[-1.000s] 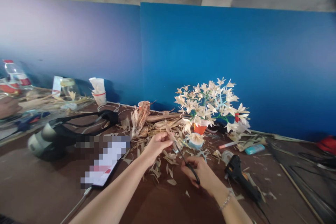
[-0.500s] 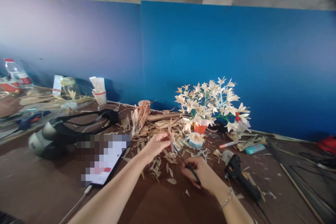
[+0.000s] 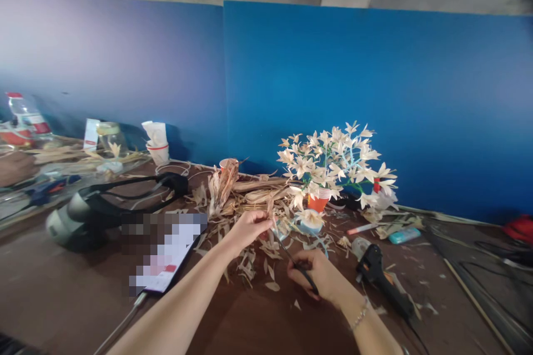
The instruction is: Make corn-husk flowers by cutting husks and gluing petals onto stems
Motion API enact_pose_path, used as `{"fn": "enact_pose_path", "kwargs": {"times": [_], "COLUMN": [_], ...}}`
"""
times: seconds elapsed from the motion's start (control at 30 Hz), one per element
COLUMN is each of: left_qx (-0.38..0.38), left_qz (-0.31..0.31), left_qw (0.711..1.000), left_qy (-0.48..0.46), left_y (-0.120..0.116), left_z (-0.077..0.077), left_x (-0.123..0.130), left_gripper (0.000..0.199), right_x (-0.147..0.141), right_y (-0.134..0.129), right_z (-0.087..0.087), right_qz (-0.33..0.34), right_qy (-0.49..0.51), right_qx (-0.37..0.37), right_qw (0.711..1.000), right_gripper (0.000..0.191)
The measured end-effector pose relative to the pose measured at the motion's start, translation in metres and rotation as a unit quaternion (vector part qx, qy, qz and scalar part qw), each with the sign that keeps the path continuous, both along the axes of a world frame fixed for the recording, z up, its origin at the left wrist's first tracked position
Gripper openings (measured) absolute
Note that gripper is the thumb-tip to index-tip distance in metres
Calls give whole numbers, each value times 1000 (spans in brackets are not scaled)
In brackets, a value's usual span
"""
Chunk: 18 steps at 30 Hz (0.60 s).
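Observation:
Between thumb and fingers, my left hand (image 3: 252,228) pinches a piece of dry corn husk (image 3: 271,208). My right hand (image 3: 314,274) is closed round the dark handles of a pair of scissors (image 3: 306,275). The blades point up and left, their tips close to the husk at my left fingertips; whether they touch it I cannot tell. Loose husk scraps (image 3: 249,266) lie on the brown table (image 3: 258,321) beneath my hands. Behind them, cream husk flowers (image 3: 333,163) on green stems rise from an orange cup (image 3: 317,201).
A black glue gun (image 3: 385,283) lies to the right, near a turquoise packet (image 3: 404,236). At left are a charging phone (image 3: 175,258), a black-and-grey headset (image 3: 79,219) and a cup with tissue (image 3: 158,152). Another person's hand (image 3: 16,168) shows at the far left edge.
The husk piece below my left fingertips is less visible now, and the scissor blades have shifted slightly. Both of my hands are almost in the same place.

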<state>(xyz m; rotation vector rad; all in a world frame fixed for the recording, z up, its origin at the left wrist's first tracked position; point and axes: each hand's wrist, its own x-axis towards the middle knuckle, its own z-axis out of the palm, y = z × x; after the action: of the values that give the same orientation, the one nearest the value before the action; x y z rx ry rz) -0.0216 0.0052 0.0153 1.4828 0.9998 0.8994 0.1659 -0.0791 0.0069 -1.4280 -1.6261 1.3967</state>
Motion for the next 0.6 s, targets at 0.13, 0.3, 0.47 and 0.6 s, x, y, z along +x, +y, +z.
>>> {"fn": "enact_pose_path", "kwargs": {"times": [0.13, 0.3, 0.47, 0.6], "left_qx": [4, -4, -14, -4], "left_qz": [24, 54, 53, 50], "left_qw": [999, 996, 995, 995], "left_qy": [-29, -63, -78, -82], "left_y": [1, 2, 1, -1], "left_z": [3, 8, 9, 9], "left_x": [-1, -1, 1, 2], "left_gripper": [27, 22, 20, 18], "right_x": [1, 1, 1, 1], "right_y": [1, 1, 2, 1], "right_z": [-5, -9, -9, -7], "right_qz": [0, 5, 7, 7], "right_qy": [9, 1, 2, 0], "right_qx": [-15, -18, -14, -9], "right_qw": [1000, 1000, 1000, 1000], "right_gripper": [13, 13, 10, 9]}}
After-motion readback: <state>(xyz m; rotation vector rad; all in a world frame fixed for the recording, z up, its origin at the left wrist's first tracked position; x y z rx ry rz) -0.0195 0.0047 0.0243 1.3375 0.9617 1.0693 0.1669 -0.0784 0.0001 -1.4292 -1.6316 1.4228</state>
